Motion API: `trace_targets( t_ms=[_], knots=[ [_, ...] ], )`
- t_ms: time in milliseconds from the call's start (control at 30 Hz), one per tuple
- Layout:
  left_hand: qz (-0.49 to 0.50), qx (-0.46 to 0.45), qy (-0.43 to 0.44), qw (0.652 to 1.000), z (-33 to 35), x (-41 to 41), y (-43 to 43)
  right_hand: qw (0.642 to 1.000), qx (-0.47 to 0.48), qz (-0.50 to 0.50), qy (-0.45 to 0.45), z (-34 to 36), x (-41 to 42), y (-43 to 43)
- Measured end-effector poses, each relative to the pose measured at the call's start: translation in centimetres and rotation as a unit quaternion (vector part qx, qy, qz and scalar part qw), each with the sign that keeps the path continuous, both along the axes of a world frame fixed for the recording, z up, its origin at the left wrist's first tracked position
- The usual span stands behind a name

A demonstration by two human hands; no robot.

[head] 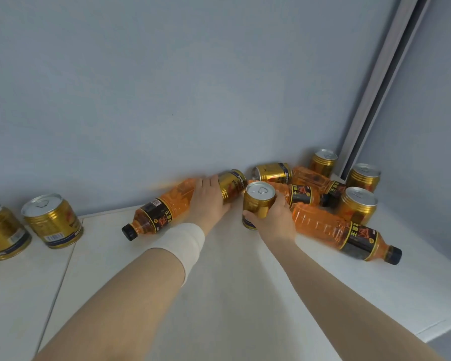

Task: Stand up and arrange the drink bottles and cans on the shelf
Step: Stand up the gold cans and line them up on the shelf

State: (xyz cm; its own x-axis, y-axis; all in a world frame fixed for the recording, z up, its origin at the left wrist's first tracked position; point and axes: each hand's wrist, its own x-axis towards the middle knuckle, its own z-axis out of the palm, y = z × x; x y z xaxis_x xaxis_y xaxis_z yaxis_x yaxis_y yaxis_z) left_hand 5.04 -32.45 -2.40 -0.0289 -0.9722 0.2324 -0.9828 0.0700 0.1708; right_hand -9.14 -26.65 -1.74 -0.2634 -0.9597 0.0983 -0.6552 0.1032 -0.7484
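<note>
Right hand [274, 217]: grip wrapped around an upright gold can [259, 201], thumb on the near side low on the wall, fingers around the far side. The can's pull-tab lid faces up, long axis vertical, and it sits at the shelf's [219, 282] middle, near the back wall [167, 87].

Left hand [208, 199]: palm down, fingers loosely curled over a lying bottle [162, 207] of orange drink and touching a toppled can [232, 185] just behind it. Cannot tell if the grip is closed on either. White wrist wrap [182, 243] on that forearm. The bottle's long axis runs back-right to front-left, black cap pointing front-left; its far end is motion-blurred. Black label has a barcode and a large "王" character; the rest is unreadable.

Right side: front bottle [344, 230] lies flat, cap pointing right and toward the camera, same black label with "王". Two more bottles [305, 194] lie behind it, mixed with another toppled can [271, 173]. Three upright cans [357, 204] stand in the back right corner.

Far left: two upright cans [52, 220], barcode panel visible, brand text too blurred to read.
</note>
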Motion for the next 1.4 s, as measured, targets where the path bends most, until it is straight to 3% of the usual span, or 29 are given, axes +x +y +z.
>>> trace_targets(
  t_ms=[333,733,933,1400],
  knots=[
    [-0.014,-0.041,0.004,0.999,1.1,0.2,0.5,0.996,-0.037,-0.018,-0.084,-0.9,-0.2,-0.4],
    [-0.032,-0.010,0.220,0.975,5.2,3.0,6.8,0.989,-0.026,0.083,-0.116,0.8,-1.8,2.9],
    [-0.017,-0.016,0.269,0.963,7.9,5.5,11.1,0.982,-0.020,0.118,-0.144,1.7,-1.1,4.8],
    [0.125,0.042,0.184,0.974,11.6,17.1,25.9,0.944,0.014,0.280,-0.172,3.4,10.5,11.7]
  ],
)
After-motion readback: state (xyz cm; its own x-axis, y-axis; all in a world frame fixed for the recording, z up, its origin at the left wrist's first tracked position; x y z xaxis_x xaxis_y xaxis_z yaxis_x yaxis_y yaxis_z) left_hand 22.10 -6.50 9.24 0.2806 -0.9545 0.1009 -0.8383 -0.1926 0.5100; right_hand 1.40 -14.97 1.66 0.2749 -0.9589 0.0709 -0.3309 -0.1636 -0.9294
